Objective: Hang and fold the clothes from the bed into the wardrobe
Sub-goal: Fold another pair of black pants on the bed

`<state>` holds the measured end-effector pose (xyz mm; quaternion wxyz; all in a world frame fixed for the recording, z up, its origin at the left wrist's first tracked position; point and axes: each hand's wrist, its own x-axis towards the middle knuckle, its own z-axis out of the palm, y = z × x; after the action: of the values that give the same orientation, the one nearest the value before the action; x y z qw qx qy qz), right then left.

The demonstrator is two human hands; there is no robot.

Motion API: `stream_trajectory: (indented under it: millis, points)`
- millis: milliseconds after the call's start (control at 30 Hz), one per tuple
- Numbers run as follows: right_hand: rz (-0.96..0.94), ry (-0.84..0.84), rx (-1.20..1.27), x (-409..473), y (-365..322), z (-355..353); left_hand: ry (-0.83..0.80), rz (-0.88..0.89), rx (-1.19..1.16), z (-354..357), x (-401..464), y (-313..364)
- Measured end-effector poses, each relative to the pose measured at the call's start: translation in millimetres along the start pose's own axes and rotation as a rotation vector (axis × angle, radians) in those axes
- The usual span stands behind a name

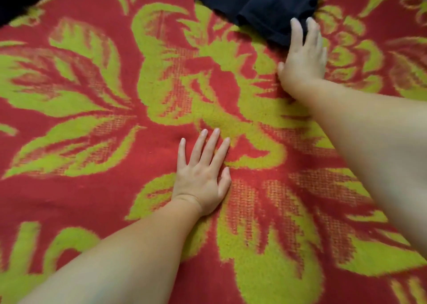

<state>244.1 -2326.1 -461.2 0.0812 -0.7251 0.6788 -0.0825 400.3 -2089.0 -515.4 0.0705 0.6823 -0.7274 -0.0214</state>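
A dark navy garment (261, 3) lies bunched at the far edge of the bed, top centre. My right hand (305, 59) stretches out flat towards it, fingers straight, the fingertips touching its near hem. My left hand (203, 174) rests palm down on the blanket in the middle of the view, fingers spread and straight, holding nothing.
A red blanket with large yellow-green flowers (92, 96) covers the whole bed. A dark patch (16, 1) shows at the top left corner; what it is I cannot tell. The wardrobe is out of view.
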Motion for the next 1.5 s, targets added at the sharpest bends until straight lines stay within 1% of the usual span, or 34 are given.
stream_trajectory:
  millis: [100, 167, 200, 267, 300, 367, 433, 500, 600, 667, 733, 833, 900, 933, 967, 1000, 1067, 1133, 1167, 1200, 1267, 1300, 1333, 1367, 1433, 1467, 1500]
  points:
    - [0.082, -0.104, 0.034, 33, 15, 6, 0.001, -0.009, 0.005, 0, 2, -2]
    - [0.098, -0.070, 0.090, 38, 20, 1, -0.012, -0.018, 0.004, 0, 1, -2]
    - [0.085, -0.036, 0.067, 34, 22, -2, -0.014, -0.017, 0.002, 1, -1, -2]
    - [-0.029, 0.004, -0.049, 21, 17, -7, -0.024, -0.009, 0.004, 3, -3, -4]
    - [-0.097, 0.021, -0.098, 9, 11, -9, -0.023, -0.007, 0.006, 3, -3, -4]
    - [-0.216, 0.021, -0.118, -24, -7, -4, -0.028, -0.018, 0.021, 5, 0, -8]
    - [-0.281, -0.006, -0.121, -69, -19, 7, -0.064, -0.032, 0.019, 4, 0, -6]
    - [-0.268, -0.036, -0.089, -116, -29, 13, -0.091, -0.046, 0.004, 3, 1, -4]
    - [-0.259, -0.149, -0.105, -179, -44, 11, -0.081, -0.077, -0.050, 0, 5, -2]
    - [-0.264, -0.210, -0.144, -217, -54, 5, -0.060, -0.074, -0.116, -6, 6, -2]
    - [-0.249, -0.239, -0.170, -249, -60, 2, -0.052, -0.026, -0.184, -14, 0, -2]
    - [-0.272, -0.302, -0.160, -318, -77, 3, -0.003, 0.135, -0.336, -24, -67, -15]
    - [-0.339, -0.375, -0.108, -375, -100, 2, 0.040, 0.219, -0.304, -35, -134, -40]
    - [-0.376, -0.412, -0.071, -397, -106, 2, 0.020, 0.258, -0.263, -36, -158, -50]
    - [-0.414, -0.467, -0.032, -430, -131, -8, -0.015, 0.290, -0.223, -57, -197, -74]
    - [-0.443, -0.522, -0.013, -448, -134, -9, -0.031, 0.348, -0.190, -58, -218, -83]
    - [-0.513, -0.640, 0.013, -485, -149, -15, -0.046, 0.462, -0.167, -73, -265, -102]
    - [-0.562, -0.759, 0.064, -515, -175, -32, -0.063, 0.526, -0.173, -98, -315, -122]
    - [-0.584, -0.789, 0.121, -528, -189, -44, -0.074, 0.492, -0.214, -116, -335, -130]
    - [-0.595, -0.814, 0.163, -536, -205, -61, -0.106, 0.396, -0.282, -136, -350, -136]
    - [-0.578, -0.826, 0.285, -543, -239, -106, -0.140, 0.077, -0.473, -185, -372, -146]
    - [-0.539, -0.835, 0.350, -544, -253, -130, -0.140, -0.077, -0.565, -210, -380, -150]
    - [-0.486, -0.862, 0.403, -544, -268, -159, -0.128, -0.184, -0.643, -236, -386, -153]
    - [-0.442, -0.908, 0.451, -546, -281, -185, -0.115, -0.236, -0.701, -260, -390, -158]
    - [-0.400, -0.984, 0.565, -551, -303, -234, -0.100, -0.267, -0.805, -303, -396, -167]
    - [-0.371, -0.988, 0.673, -550, -314, -263, -0.085, -0.268, -0.851, -329, -396, -176]
    - [-0.309, -0.973, 0.833, -548, -319, -284, -0.071, -0.273, -0.892, -345, -395, -183]
